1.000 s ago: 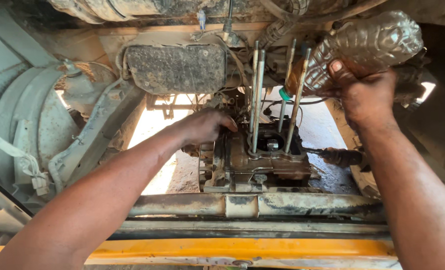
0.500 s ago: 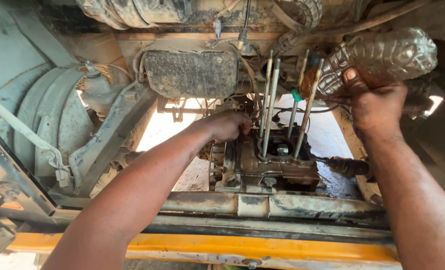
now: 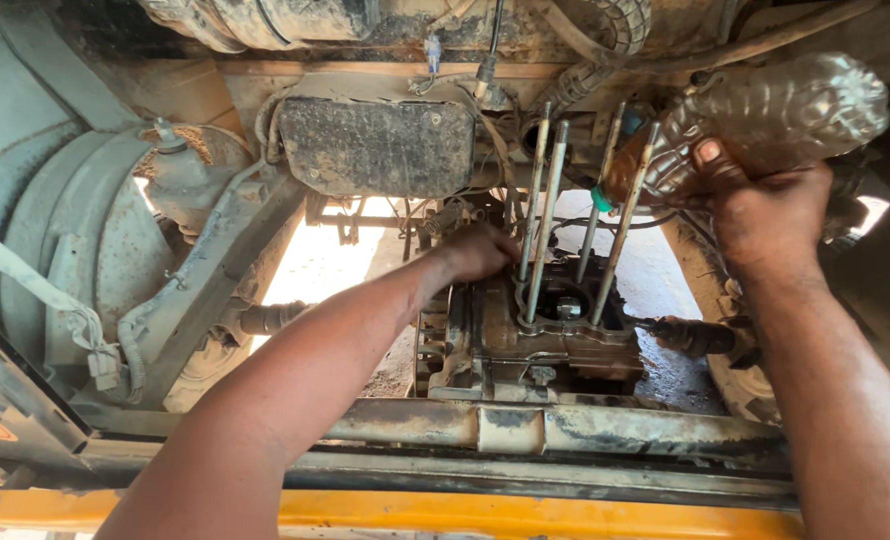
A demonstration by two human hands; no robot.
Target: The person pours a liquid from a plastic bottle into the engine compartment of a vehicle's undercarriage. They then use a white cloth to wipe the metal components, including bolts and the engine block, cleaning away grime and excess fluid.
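I look into the grimy open belly of a vehicle. A large grey rounded housing [image 3: 55,260] fills the left side, and a yellow frame rail [image 3: 525,512] runs across the bottom, with a dirty metal crossbar [image 3: 555,428] just above it. A dark, mud-caked rectangular box [image 3: 377,146] hangs at top centre.

In the middle sits an oily engine block [image 3: 550,340] with its top off — four long metal studs [image 3: 548,215] rise out of it, tilted slightly to the right.

My right hand [image 3: 765,215] is up at the upper right, grasping a clear ribbed plastic bottle [image 3: 775,115] of brownish liquid. The bottle lies tipped on its side, its neck pointing left and down towards the studs, with a small green cap [image 3: 601,199] at the tip, right among the studs.

My left hand [image 3: 480,252] reaches in from the lower left and rests against the block's upper left edge, just beside the studs — fingers curled, but I cannot tell whether they grip anything.
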